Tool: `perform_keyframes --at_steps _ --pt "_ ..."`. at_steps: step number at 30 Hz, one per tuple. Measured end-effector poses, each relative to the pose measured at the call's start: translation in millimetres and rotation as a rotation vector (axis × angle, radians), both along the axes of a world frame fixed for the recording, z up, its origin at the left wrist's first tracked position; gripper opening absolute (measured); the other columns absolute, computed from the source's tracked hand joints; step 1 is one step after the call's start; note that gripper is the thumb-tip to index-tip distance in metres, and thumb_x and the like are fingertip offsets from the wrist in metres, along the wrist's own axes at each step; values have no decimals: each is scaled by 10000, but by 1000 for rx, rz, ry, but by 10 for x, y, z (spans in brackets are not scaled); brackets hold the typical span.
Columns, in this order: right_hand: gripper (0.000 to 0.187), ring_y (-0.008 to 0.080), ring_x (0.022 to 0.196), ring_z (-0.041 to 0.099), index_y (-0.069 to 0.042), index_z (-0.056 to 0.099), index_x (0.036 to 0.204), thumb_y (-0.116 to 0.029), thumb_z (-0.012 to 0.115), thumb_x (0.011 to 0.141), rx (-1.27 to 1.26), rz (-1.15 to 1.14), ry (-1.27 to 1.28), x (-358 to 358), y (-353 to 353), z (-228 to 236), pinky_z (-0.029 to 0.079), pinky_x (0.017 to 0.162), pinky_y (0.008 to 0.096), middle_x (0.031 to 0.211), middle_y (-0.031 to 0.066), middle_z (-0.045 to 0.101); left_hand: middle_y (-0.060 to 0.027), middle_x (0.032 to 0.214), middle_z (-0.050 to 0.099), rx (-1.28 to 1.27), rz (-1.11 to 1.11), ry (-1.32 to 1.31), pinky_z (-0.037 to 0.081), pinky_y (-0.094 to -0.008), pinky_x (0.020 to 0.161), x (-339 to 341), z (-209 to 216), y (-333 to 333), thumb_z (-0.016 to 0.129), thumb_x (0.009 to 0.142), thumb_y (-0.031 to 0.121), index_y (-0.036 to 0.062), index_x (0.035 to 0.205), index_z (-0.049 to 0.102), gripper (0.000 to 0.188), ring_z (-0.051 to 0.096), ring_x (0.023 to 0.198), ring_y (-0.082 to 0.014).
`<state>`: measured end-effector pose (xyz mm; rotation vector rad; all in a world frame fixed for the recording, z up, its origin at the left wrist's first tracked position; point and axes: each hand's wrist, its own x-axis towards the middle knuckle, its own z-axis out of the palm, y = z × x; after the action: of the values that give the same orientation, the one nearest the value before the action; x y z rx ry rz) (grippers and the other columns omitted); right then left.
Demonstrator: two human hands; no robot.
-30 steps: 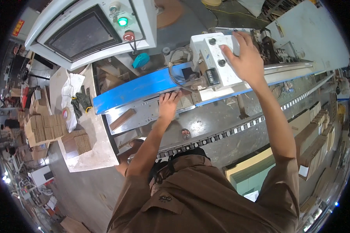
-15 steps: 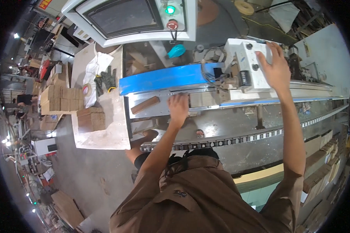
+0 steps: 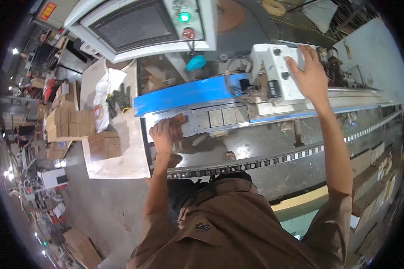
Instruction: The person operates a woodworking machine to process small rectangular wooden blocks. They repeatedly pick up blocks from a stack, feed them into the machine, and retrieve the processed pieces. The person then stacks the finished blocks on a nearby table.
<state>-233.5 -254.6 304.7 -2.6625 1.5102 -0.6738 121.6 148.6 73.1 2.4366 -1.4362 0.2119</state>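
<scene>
My left hand [image 3: 162, 136] is curled around the near left end of a small brown wooden block [image 3: 178, 119] on the machine's metal bed [image 3: 198, 121]; the palm side of the grip is hidden. Spread over the top of a white box-shaped machine head [image 3: 279, 74] is my right hand [image 3: 312, 77], thumb apart from the fingers. Black knobs and a small dark counter face sit on that head. A blue guard strip [image 3: 191, 93] runs along the far side of the bed.
On the left, a pale side table [image 3: 125, 163] carries stacked brown blocks [image 3: 104, 145], a dark glove [image 3: 121, 101] and white cloth. Beyond the bed stands a control panel [image 3: 137, 29] with a lit green button. A drag chain [image 3: 274, 161] crosses before my waist.
My left hand has moved left along the bed onto the wooden block, uncovering pale rectangular plates. My right hand stays on the machine head. The whole view has shifted slightly.
</scene>
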Motion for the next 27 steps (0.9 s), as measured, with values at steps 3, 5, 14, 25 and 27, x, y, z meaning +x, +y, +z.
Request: perform_keyframes --at_steps 3,5,14,25,27 --pt "779 414 1329 614 -62 598 1471 -671 579 985 -7 2 -8 0 4 -2 523 1080 492 1549 170 545 -101 1367 651 -2 -66 -42 343 -537 1155 -353 -120 -349 681 942 183 140 1422 626 486 580 1263 -318" --pt "774 408 1337 606 -64 603 1466 -667 584 981 4 -8 -19 -2 10 -1 521 1080 491 1551 158 544 -76 1378 638 0 -129 -94 353 -532 1174 -648 -188 -669 677 925 189 174 1448 605 528 574 1280 -301" --pt "703 398 1304 623 -69 607 1446 -601 630 987 20 -13 -36 18 46 37 529 1060 480 1537 133 554 -28 1310 646 -133 -313 -18 424 -521 1159 -1076 -624 -1426 600 936 88 173 1357 692 439 598 1242 -317" --pt "734 441 1231 647 -80 599 1466 -608 638 958 33 -30 -47 -42 75 56 561 1019 501 1537 154 545 -27 1275 646 -1 -381 -29 357 -563 1148 -1001 -507 -1418 617 883 12 241 1471 650 631 572 1224 -298" --pt "740 451 1208 655 -56 587 1463 -603 614 966 61 -27 -44 -18 83 76 571 1000 514 1531 169 542 -17 1296 657 9 -377 -44 351 -567 1155 -1014 -525 -1414 622 895 43 241 1482 643 620 571 1233 -298"
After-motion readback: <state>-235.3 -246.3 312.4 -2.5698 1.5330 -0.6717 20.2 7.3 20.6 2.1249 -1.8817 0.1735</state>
